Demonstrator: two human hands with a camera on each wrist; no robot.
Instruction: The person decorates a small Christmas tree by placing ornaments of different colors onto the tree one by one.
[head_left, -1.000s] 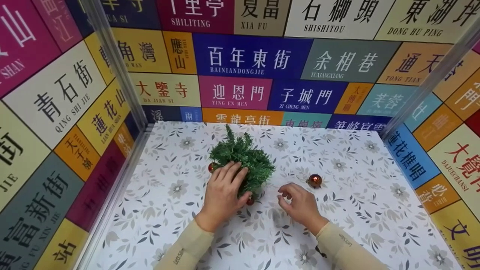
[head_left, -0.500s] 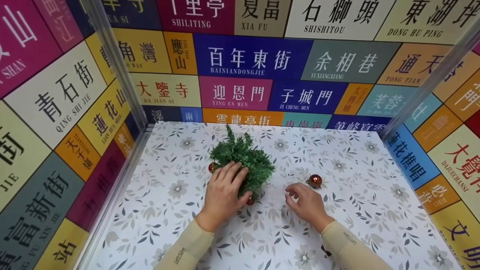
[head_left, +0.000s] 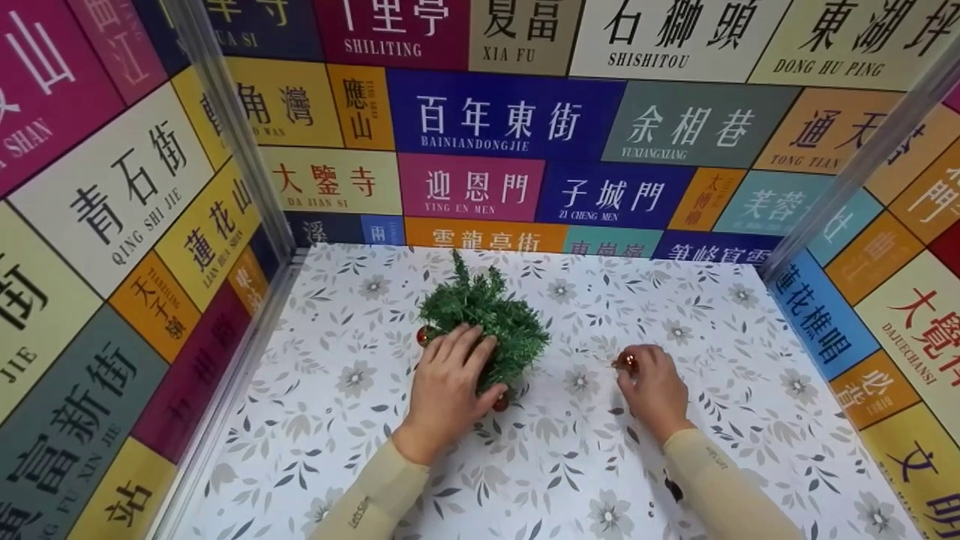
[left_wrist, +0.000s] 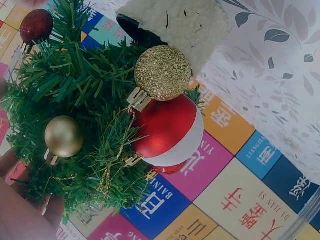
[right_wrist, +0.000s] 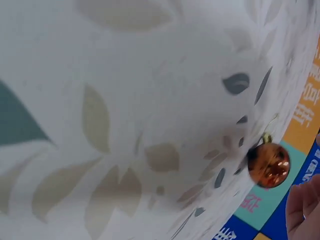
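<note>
A small green artificial Christmas tree (head_left: 499, 319) is on the patterned tabletop, and my left hand (head_left: 448, 382) grips it from the front, thumb and fingers among the branches. In the left wrist view it carries a glittery gold bauble (left_wrist: 163, 73), a plain gold bauble (left_wrist: 64, 136), a red-and-white bauble (left_wrist: 167, 131) and a dark red bauble (left_wrist: 36, 26). My right hand (head_left: 656, 390) is at a loose shiny copper-red bauble (head_left: 628, 362), fingers bent around it. In the right wrist view a narrow gap shows between the bauble and my fingers (right_wrist: 302, 205); firm contact is not visible.
The floral-print table (head_left: 360, 465) is bounded by panels of coloured signs (head_left: 506, 112) at the back and sides. Metal posts (head_left: 244, 142) stand in the corners. A small dark object (head_left: 673, 490) lies beside my right sleeve.
My right hand has moved right and slightly away from me, from beside the copper-red bauble to around it. My left hand and the tree have stayed in place.
</note>
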